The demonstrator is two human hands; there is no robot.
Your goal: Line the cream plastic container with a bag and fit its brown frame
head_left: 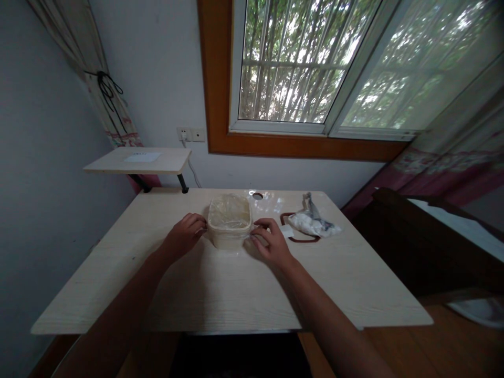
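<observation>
A small cream trash bin (229, 239) stands upright on the desk, lined with a clear plastic bag (230, 207) whose edge is folded over the rim. At the bin's left side, my left hand (187, 233) has its fingers drawn together on the bag's edge. My right hand (271, 244) is at the opposite side, thumb and fingers bent in on the bag's edge there. The exact fingertip contact is small and dim on both sides. To the right lies a brown ring-shaped frame (308, 241), partly covered by a plastic bag with white contents (313, 223).
The pale wooden desk (244, 294) has a cable hole (257, 196) at the back. A raised shelf (165, 165) with a paper label (142, 157) stands at the back left. Behind are a socket (190, 135) and a window. Dark furniture (425, 247) is at the right.
</observation>
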